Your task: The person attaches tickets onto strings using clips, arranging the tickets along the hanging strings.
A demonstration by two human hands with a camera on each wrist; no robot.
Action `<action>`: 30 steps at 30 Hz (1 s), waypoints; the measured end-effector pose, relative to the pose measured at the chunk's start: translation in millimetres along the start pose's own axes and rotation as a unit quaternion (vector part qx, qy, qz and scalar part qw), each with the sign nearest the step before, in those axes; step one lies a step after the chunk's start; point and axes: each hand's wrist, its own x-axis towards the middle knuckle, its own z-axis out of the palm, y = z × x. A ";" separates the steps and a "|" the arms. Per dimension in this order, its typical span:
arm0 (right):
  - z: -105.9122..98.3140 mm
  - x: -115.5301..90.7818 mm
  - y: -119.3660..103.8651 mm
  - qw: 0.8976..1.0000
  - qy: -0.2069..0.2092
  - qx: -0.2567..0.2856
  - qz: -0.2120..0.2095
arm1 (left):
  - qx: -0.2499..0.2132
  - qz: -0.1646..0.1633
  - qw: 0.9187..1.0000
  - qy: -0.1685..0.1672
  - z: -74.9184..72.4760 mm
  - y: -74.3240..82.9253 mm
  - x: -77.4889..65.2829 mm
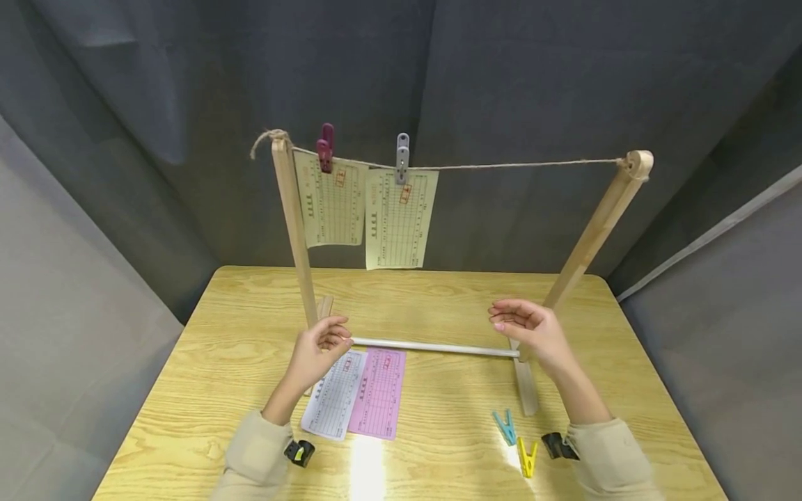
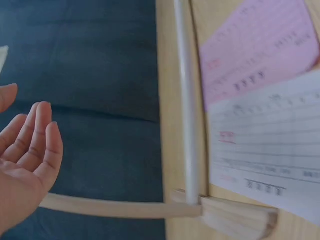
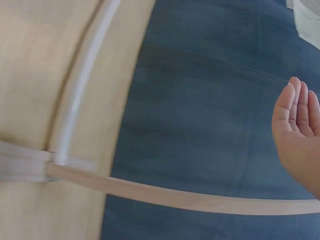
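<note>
Both hands are raised over the table and hold nothing. My left hand (image 1: pixel 321 348), fingers loosely bent, is near the left post, above a white printed slip (image 1: pixel 335 400) that overlaps a pink slip (image 1: pixel 379 396). In the left wrist view its palm and fingers (image 2: pixel 37 142) show. My right hand (image 1: pixel 529 330) hovers beside the right post, its fingers together in the right wrist view. Two yellowish slips hang from a string (image 1: pixel 501 166): the left slip (image 1: pixel 332 209) by a maroon clothespin (image 1: pixel 325 147), the right slip (image 1: pixel 401 223) by a grey clothespin (image 1: pixel 402 156).
A wooden left post (image 1: pixel 293 229) and right post (image 1: pixel 585 243) carry the string, and a white rod (image 1: pixel 438 346) joins them low down. On the wooden table (image 1: pixel 188 417), a blue clothespin (image 1: pixel 505 427) and a yellow clothespin (image 1: pixel 527 458) lie front right. Dark curtains (image 1: pixel 501 83) stand behind.
</note>
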 end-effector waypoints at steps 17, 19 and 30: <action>-16.0 -42.7 78.4 0.991 0.003 -0.087 0.098 | -0.037 -0.095 0.994 -0.042 16.9 -57.5 -12.5; -18.0 -49.1 87.0 0.989 0.007 -0.100 0.105 | -0.047 -0.118 0.991 -0.043 19.6 -62.3 -12.3; -24.3 -82.9 111.6 0.963 0.052 -0.207 0.166 | -0.025 -0.163 0.986 -0.037 33.1 -82.3 -17.0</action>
